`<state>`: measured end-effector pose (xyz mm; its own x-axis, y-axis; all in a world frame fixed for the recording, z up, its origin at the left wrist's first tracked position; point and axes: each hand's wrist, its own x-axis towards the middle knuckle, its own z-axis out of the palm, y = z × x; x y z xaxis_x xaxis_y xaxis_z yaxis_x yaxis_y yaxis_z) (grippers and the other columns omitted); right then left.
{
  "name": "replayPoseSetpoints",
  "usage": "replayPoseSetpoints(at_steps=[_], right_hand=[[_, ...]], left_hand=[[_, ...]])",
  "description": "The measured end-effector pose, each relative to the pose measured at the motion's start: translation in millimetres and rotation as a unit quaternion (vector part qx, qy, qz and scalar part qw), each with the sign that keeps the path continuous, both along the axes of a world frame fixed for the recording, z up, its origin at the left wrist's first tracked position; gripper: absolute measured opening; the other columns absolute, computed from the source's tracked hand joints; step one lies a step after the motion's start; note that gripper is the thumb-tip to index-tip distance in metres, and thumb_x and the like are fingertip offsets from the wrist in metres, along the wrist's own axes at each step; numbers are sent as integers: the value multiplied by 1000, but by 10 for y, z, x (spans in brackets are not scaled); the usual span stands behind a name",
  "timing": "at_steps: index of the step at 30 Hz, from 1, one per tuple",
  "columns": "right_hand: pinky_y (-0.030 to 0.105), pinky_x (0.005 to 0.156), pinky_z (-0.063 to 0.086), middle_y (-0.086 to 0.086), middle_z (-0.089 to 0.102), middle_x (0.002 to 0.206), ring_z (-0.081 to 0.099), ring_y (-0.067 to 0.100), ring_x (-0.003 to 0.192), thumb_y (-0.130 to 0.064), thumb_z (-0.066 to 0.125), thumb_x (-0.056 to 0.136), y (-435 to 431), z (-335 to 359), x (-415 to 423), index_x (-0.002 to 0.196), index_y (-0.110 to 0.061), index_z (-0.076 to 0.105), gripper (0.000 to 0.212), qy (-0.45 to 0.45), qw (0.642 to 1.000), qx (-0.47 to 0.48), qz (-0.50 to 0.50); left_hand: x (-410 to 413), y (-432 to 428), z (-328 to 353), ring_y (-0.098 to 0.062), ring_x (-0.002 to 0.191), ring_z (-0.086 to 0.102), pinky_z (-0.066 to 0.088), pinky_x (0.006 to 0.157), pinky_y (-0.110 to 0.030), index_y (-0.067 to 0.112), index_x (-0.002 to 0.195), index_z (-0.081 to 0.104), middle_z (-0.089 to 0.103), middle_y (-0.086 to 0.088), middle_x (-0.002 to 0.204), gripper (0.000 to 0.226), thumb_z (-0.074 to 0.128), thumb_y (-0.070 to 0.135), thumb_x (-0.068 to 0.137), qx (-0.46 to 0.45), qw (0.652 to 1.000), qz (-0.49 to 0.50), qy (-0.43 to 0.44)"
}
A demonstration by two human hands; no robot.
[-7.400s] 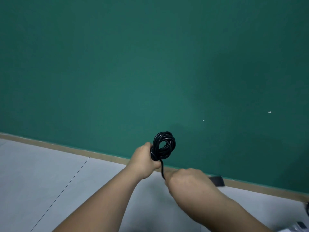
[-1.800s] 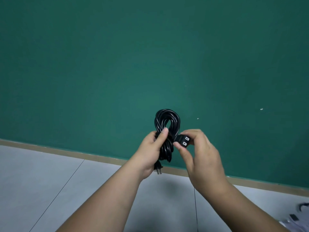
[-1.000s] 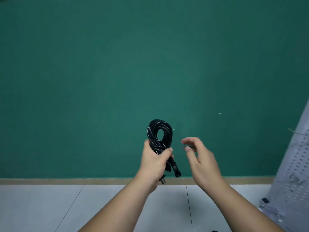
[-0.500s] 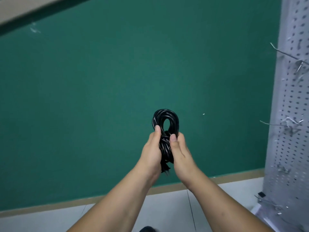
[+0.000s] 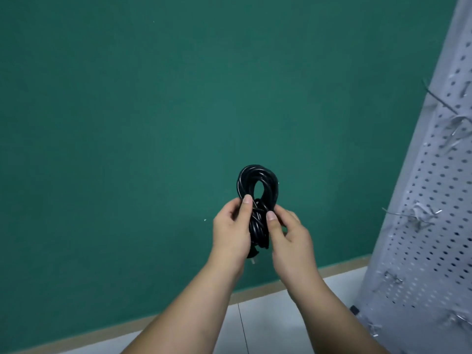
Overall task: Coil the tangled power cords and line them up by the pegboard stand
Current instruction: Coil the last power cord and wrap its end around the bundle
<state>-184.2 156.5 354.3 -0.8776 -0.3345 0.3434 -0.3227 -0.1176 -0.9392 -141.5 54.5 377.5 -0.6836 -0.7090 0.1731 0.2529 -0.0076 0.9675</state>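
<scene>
A black power cord (image 5: pixel 258 182) is wound into a tight coil and held up in front of the green wall. My left hand (image 5: pixel 229 233) grips the coil's lower part from the left, thumb across the front. My right hand (image 5: pixel 290 238) grips the same part from the right, its thumb pressed on the wraps. A loop stands up above both hands, and a metal-pronged plug (image 5: pixel 254 259) pokes out below my left palm. The white pegboard stand (image 5: pixel 429 226) rises at the right edge.
A green wall (image 5: pixel 127 123) fills the view, with a tan baseboard (image 5: pixel 339 268) along its foot and pale floor tiles (image 5: pixel 268 323) below. Several bare metal hooks (image 5: pixel 408 214) jut leftward from the pegboard.
My right hand let go of the cord's connector, then closed on the coil beside the left. The view has swung right, bringing the pegboard stand in.
</scene>
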Motion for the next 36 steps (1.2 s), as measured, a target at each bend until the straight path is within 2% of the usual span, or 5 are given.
replayPoseSetpoints(at_steps=[6, 10, 26, 31, 36], right_hand=[[17, 91, 57, -16, 80, 108, 74, -1, 103, -15, 66, 104, 468, 50, -172, 129, -20, 73, 27, -32, 998, -8, -62], [24, 94, 58, -11, 80, 108, 75, 3, 101, -12, 72, 100, 752, 114, -192, 132, -17, 72, 32, -31, 991, -7, -131], [11, 79, 56, -34, 74, 93, 71, -11, 89, -27, 75, 98, 1606, 1287, 261, 124, -41, 66, 31, 128, 938, 36, -319], [38, 88, 64, -25, 76, 98, 72, -6, 96, -31, 74, 98, 1733, 1984, 258, 120, -39, 71, 24, 176, 928, 21, -328], [39, 96, 61, -15, 79, 103, 75, 2, 98, -31, 72, 100, 1772, 2581, 98, 129, -28, 72, 29, 201, 926, 11, -320]], left_hand=[[-338, 212, -38, -15, 106, 75, 57, 97, -35, 15, 114, 77, 81, 1, 107, 26, 74, 35, 98, -18, 997, -77, 8], [-403, 458, -14, -11, 98, 76, 56, 81, -19, 10, 110, 78, 81, -3, 103, 21, 70, 27, 101, 15, 990, -138, 24], [-394, 1234, 1216, -11, 85, 70, 57, 78, -23, 2, 103, 76, 79, -7, 96, 21, 70, 22, 101, -19, 941, -305, 148], [-438, 1358, 1857, -11, 83, 69, 56, 76, -27, 6, 102, 76, 79, -6, 94, 23, 68, 29, 103, -39, 929, -312, 196], [-520, 1397, 2402, -13, 87, 73, 61, 87, -41, 10, 101, 76, 80, -4, 95, 24, 68, 32, 103, -56, 926, -294, 228]])
